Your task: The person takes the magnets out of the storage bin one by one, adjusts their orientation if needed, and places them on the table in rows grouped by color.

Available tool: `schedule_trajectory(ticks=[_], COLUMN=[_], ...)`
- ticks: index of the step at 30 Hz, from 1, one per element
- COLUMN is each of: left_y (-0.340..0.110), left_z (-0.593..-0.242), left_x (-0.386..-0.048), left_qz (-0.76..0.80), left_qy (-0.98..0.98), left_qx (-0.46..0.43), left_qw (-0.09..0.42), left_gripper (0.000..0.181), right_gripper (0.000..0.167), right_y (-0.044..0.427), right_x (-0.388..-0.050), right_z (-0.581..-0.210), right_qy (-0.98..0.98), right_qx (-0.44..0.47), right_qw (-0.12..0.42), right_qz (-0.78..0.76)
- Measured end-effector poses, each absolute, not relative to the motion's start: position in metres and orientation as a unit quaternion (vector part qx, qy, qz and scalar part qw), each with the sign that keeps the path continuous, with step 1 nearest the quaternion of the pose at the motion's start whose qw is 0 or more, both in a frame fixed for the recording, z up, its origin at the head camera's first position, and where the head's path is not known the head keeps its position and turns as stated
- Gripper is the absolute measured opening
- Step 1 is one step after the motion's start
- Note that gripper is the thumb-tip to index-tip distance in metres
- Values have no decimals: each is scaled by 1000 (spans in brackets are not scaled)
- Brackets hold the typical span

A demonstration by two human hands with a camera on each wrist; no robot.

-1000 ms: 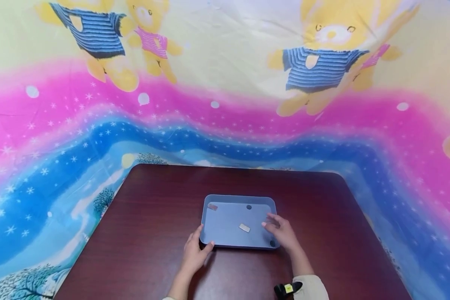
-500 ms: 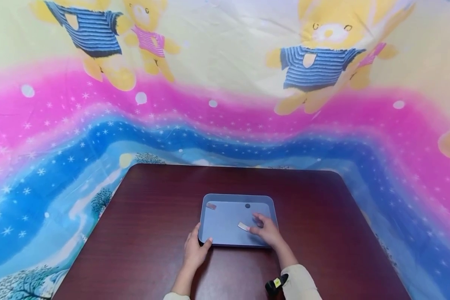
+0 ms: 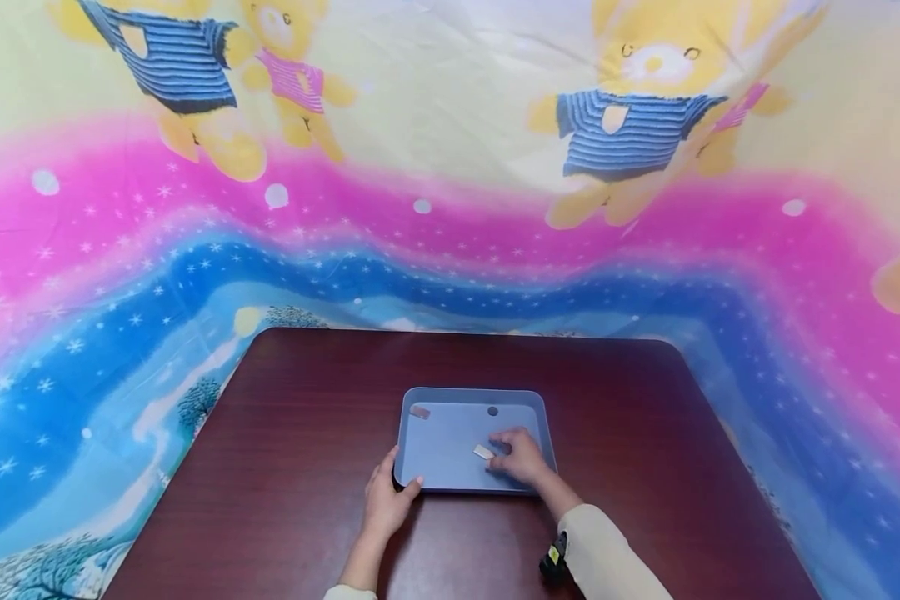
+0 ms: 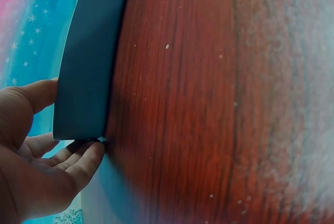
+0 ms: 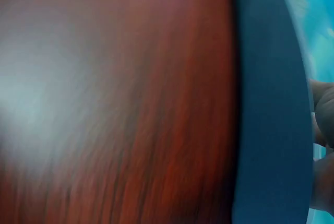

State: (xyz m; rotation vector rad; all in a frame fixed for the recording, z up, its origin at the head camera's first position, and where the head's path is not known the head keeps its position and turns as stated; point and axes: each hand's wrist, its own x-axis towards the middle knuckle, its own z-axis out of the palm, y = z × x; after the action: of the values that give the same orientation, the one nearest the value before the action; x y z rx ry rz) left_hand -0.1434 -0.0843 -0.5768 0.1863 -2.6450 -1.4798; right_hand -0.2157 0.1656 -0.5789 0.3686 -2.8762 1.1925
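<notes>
We count two hands at one blue-grey tray (image 3: 465,490). The left hand (image 3: 386,500) grips its near left corner, thumb at the near rim, the other fingers bent around the side. Over the tray, the right hand (image 3: 523,461) has thumb and forefinger parted; we cannot tell whether either touches the one pale oblong piece (image 3: 483,451) just at their tips. Beyond that forefinger lies one dark disc (image 3: 492,411); beyond the left fingers lies one pinkish piece (image 3: 420,412). One dark red table (image 3: 292,417) spreads beneath both hands.
</notes>
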Motion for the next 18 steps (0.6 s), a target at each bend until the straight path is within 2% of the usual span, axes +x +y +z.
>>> schedule_trajectory(ticks=[7, 13, 18], left_y=[-85, -86, -86], left_z=[-576, -576, -576], left_x=[-144, -144, -143], left_qz=[-486, -487, -492], left_qy=[-870, -870, -867], left_qx=[60, 59, 63], left_qw=[49, 45, 45], left_gripper=[69, 69, 69], right_gripper=[39, 26, 31], right_y=[157, 156, 159], right_x=[-215, -213, -214], right_z=[-585, -586, -589], right_qy=[-941, -937, -936], right_qx=[146, 153, 152], right_qw=[24, 33, 30], right_qz=[303, 311, 316])
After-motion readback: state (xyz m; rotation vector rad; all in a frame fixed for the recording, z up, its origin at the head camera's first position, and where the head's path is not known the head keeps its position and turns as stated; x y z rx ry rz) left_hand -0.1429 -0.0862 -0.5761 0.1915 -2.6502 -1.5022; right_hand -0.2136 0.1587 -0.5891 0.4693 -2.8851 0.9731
